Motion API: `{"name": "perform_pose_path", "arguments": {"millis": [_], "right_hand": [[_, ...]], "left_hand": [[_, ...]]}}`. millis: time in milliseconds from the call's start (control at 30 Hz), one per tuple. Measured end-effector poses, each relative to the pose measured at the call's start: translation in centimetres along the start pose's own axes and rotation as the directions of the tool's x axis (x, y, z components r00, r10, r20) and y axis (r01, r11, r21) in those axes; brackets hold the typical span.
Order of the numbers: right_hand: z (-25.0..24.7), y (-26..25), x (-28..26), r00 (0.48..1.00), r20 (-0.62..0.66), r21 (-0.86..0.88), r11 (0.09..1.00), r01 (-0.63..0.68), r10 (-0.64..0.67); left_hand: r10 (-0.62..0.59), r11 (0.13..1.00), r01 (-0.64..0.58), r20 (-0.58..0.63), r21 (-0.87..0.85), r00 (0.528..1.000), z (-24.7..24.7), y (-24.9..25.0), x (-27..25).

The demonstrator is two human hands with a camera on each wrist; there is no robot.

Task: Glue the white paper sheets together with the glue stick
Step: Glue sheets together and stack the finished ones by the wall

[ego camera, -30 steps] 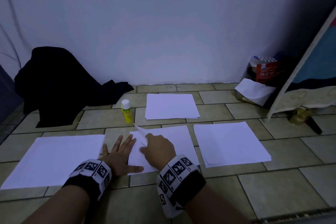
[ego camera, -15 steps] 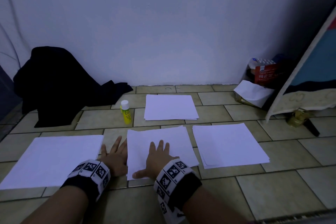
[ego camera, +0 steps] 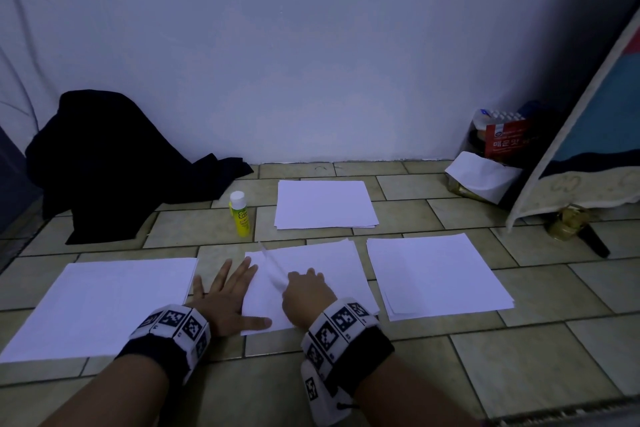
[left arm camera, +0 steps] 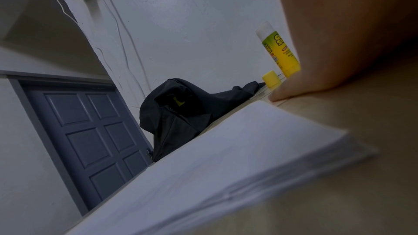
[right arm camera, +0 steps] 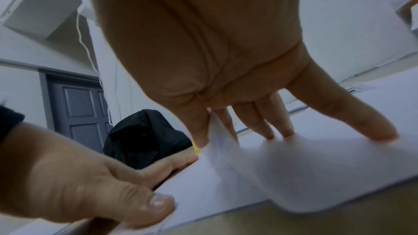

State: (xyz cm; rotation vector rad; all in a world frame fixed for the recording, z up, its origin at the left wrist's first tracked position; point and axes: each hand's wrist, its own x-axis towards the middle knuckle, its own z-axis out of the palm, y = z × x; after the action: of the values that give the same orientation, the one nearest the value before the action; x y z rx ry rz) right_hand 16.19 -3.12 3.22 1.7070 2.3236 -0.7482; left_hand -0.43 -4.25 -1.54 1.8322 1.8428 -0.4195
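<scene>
Glue stick upright between dark cloth and far paper stack.

Four white paper stacks, upright glue stick

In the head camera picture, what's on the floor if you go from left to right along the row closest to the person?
Left paper stack → left hand → middle paper stack with the right hand on it → right paper stack.
</scene>
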Motion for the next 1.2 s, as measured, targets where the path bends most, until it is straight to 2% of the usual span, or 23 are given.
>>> {"name": "perform_pose_path", "arguments": {"millis": [167, 333, 433, 533, 700, 867, 1200], "right_hand": [[-1.4, 0.5, -0.1, 0.985, -0.167, 0.308, 0.951, 0.007, 0.047], [-5.4, 3.6, -1.5, 0.923, -0.357, 0.55, 0.83, 0.086, 0.141], [-7.6, 5.3, -2.9, 0.855, -0.477, 0.616, 0.771, 0.159, 0.205], [-8.2, 5.2, -3.8, 0.812, -0.557, 0.568, 0.793, 0.22, 0.173], [-5.4, 2.6, -3.2, 0.876, -0.477, 0.473, 0.86, 0.192, 0.067], [-2.8, 1.3, -2.1, 0.935, -0.349, 0.458, 0.881, 0.119, 0.055], [-1.3, 0.3, -1.2, 0.957, -0.28, 0.448, 0.892, 0.061, 0.076]], "left_hand": [[0.017, 1.0, -0.017, 0.003, -0.007, 1.0, 0.1, -0.2, 0.3], [0.009, 1.0, -0.009, -0.01, -0.01, 1.0, 0.3, -0.2, 0.2], [0.008, 1.0, -0.008, 0.006, -0.014, 1.0, 0.1, -0.1, 0.1], [0.007, 1.0, -0.007, -0.007, -0.024, 1.0, 0.1, 0.1, -0.1], [-0.005, 1.0, 0.005, -0.003, -0.007, 1.0, 0.1, 0.2, -0.2], [0.005, 1.0, -0.005, 0.006, 0.004, 1.0, 0.3, -0.2, 0.3], [0.004, 1.0, -0.004, -0.006, -0.01, 1.0, 0.3, 0.1, 0.0]]}}
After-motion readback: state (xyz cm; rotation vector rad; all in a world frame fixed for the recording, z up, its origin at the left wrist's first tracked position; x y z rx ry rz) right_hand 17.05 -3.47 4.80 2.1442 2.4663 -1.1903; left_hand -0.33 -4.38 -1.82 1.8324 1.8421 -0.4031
